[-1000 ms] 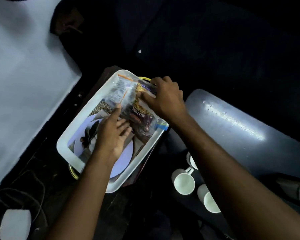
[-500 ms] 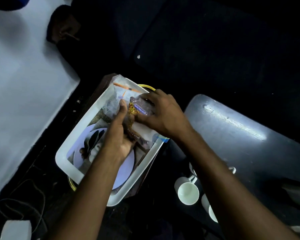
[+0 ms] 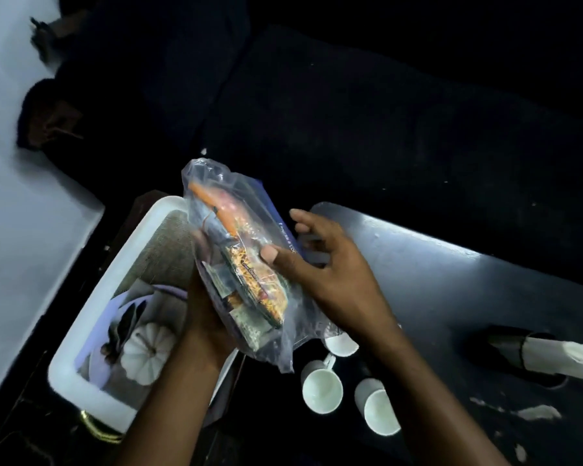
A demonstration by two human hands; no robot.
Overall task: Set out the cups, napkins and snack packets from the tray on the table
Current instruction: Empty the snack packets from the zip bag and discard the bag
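You have a clear zip bag (image 3: 249,230) full of snack packets (image 3: 256,280) lifted clear of the white tray (image 3: 91,331), held in the air above the tray's right edge and the gap between tray and table (image 3: 451,280). Your left hand (image 3: 209,317) cradles the bag from underneath, palm up and fingers curled round its lower half, so it carries the weight. Your right hand (image 3: 330,264) is on the bag's right side, the thumb pressed flat against the front of the plastic over an orange-and-yellow packet, while the other fingers are spread loosely and reach behind the bag's blue zip strip; how firmly they close on it cannot be told. The bag is tilted, its top end pointing away from you and to the left, its loose lower corner hanging down toward the cups. In the tray a small white pumpkin-shaped piece (image 3: 145,351) sits on a pale plate (image 3: 98,348) at the near end, with a woven mat (image 3: 162,250) toward the far end. Three white cups (image 3: 322,388) stand on the dark table at its near left corner, just right of the tray; one is partly hidden under your right wrist.
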